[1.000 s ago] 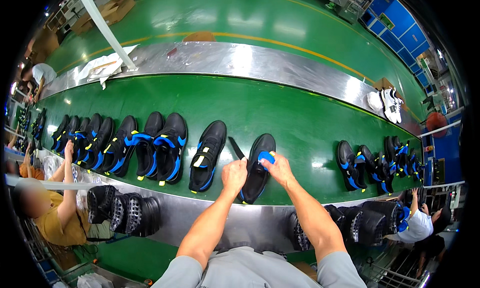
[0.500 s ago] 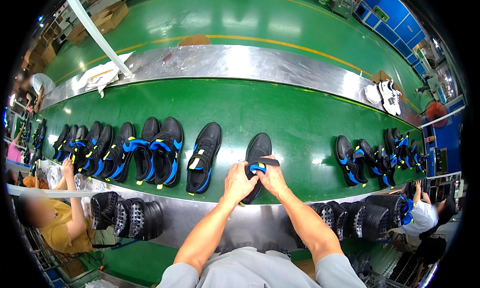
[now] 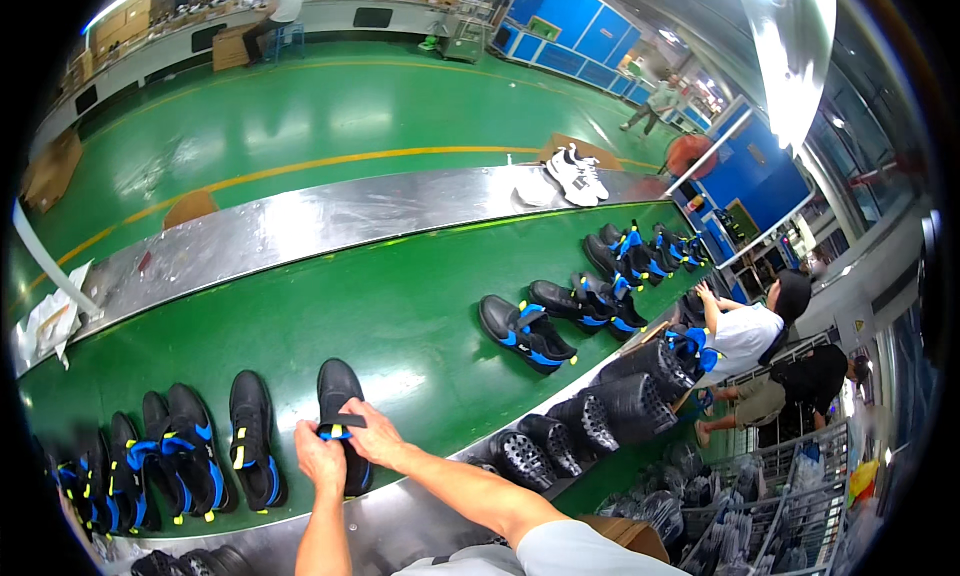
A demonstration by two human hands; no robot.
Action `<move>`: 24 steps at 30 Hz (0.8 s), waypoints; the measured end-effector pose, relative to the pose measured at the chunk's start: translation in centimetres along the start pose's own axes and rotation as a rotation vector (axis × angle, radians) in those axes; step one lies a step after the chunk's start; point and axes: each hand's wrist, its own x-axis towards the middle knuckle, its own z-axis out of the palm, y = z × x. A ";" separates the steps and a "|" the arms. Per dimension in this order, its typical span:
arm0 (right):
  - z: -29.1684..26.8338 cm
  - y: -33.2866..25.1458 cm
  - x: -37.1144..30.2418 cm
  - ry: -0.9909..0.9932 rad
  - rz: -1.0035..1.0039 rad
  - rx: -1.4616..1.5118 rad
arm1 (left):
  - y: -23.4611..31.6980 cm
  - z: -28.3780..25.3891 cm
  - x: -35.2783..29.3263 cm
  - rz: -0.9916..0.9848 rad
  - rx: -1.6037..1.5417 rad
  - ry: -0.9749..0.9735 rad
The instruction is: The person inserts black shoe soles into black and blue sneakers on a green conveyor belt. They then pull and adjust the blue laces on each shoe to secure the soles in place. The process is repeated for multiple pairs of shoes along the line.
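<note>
A black shoe with blue and yellow trim (image 3: 340, 380) stands on the green belt (image 3: 400, 306), toe pointing away from me. Both my hands are at its opening. My left hand (image 3: 321, 458) grips the left side of the collar by the tongue, fingers closed. From the right, my right hand (image 3: 376, 436) pinches at the shoe's strap (image 3: 344, 420), whose dark end sticks out between the hands. The fingertips partly hide each other and the tongue. Left of my hands, a similar shoe (image 3: 252, 406) lies with its strap across the top.
More such shoes (image 3: 190, 426) line the belt at left; others (image 3: 520, 331) sit farther right. Black shoe lasts (image 3: 590, 421) stand along the near metal ledge. White shoes (image 3: 578, 179) rest on the far ledge (image 3: 300, 216). A co-worker in white (image 3: 745, 336) is at the right.
My view has swung to the right, so the shoes and hands now appear farther left. Both hands stay on the same shoe at its strap and collar.
</note>
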 end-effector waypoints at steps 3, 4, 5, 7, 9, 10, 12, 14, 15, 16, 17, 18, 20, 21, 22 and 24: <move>-0.1 0.2 0.0 0.033 -0.170 -0.054 | -2.4 -0.5 -0.5 0.074 0.036 0.043; -0.3 -0.1 0.0 -0.014 -0.144 -0.064 | -2.5 -0.5 -0.7 0.061 0.029 0.034; -0.5 -0.3 0.3 -0.034 -0.140 -0.103 | -2.7 -0.1 -0.6 0.084 0.005 0.066; -0.6 -1.1 1.0 -0.081 -0.131 -0.186 | -3.2 0.5 -0.4 0.120 -0.047 0.131; 0.2 0.3 1.3 -0.039 -0.202 -0.144 | -3.6 1.5 -0.1 0.045 -0.119 0.118; 1.4 0.1 1.4 -0.026 -0.246 -0.096 | -4.6 1.1 -0.1 -0.003 -0.132 0.122; 0.6 -0.8 1.2 -0.089 -0.005 0.261 | -3.8 -0.4 -0.4 0.031 -0.125 0.116; -1.5 -1.5 1.3 -0.146 0.194 0.302 | -5.0 0.1 -0.7 0.131 -0.114 0.153; -2.6 -1.3 0.8 -0.087 0.128 0.293 | -5.2 0.5 -0.9 0.071 -0.200 0.058; -1.9 0.3 0.5 -0.098 0.094 0.185 | -4.6 0.7 -1.2 0.020 -0.245 0.052; -1.7 0.5 0.5 -0.087 -0.030 0.143 | -5.1 0.7 -1.4 -0.012 -0.257 0.037; -1.7 0.4 0.7 -0.106 -0.260 0.012 | -6.4 1.1 -1.4 -0.034 -0.199 0.063; -2.1 -0.9 0.9 -0.170 -0.237 0.012 | -7.7 0.7 -1.2 -0.077 -0.265 0.026; -2.5 -1.1 1.0 -0.197 -0.276 -0.039 | -7.4 0.1 -1.1 -0.101 -0.264 -0.025; -2.9 -1.0 1.0 -0.185 -0.314 -0.058 | -6.2 -0.8 -1.1 -0.122 -0.267 -0.082; -3.3 -1.1 0.9 -0.164 -0.392 -0.090 | -3.7 -2.8 -1.6 -0.052 -0.184 -0.074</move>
